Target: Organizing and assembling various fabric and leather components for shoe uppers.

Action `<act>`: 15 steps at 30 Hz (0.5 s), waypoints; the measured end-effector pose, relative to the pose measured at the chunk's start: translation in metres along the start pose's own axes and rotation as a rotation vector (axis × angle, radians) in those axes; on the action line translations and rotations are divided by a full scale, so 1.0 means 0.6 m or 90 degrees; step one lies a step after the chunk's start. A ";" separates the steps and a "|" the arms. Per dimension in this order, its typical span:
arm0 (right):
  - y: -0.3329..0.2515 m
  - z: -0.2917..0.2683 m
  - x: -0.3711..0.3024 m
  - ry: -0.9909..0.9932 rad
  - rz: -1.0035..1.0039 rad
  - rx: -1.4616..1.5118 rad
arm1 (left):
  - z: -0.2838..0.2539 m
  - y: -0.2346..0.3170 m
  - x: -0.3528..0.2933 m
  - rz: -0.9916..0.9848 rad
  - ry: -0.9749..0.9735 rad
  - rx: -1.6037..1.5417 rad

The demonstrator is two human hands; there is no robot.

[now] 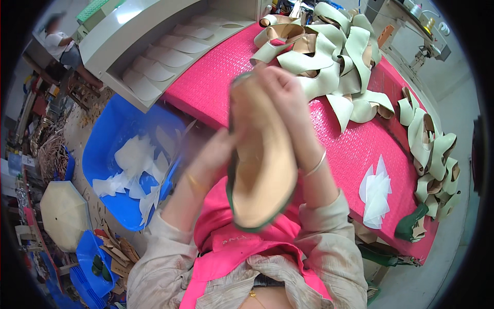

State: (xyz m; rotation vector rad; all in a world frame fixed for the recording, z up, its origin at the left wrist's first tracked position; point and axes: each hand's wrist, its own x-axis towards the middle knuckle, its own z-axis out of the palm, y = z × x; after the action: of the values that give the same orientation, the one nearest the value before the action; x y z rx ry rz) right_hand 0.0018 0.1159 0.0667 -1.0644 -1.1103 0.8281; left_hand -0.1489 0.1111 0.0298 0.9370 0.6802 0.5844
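Observation:
Close in front of me is a shoe (pixel 267 154) with a tan inside and a dark green edge, blurred by motion and tilted with its wide rounded end toward me. My right hand (pixel 283 87) is closed around its narrower far end. My left hand (pixel 213 152) grips its left side, with the fingers partly hidden behind it. Beyond my hands, a heap of pale green shoe uppers (pixel 319 64) lies on the pink-covered table (pixel 339 149). More pale uppers (pixel 435 144) are lined along the table's right side, beside a dark green upper (pixel 411 224).
Thin white sheets (pixel 375 193) lie on the table at right. A blue tub (pixel 100 149) at left holds white scraps (pixel 136 157). A white casing (pixel 175 26) with curved pale pieces inside borders the table's far left. Another person (pixel 62 44) is in the far background.

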 end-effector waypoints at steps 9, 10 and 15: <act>0.122 -0.165 -0.088 0.008 -0.031 -0.144 | 0.023 0.005 0.051 0.323 -0.122 -0.253; 0.072 -0.182 -0.090 0.076 -0.225 -0.316 | 0.036 0.023 0.048 0.312 -0.131 -0.258; -0.082 -0.119 -0.142 -0.149 -0.144 -0.360 | 0.066 0.092 0.048 0.107 -0.279 -0.290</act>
State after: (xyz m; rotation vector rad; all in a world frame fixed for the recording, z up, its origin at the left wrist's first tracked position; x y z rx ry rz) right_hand 0.0493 0.0050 0.0831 -1.2903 -1.6910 0.4707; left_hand -0.1095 0.1369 0.0868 0.6620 0.0649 0.6225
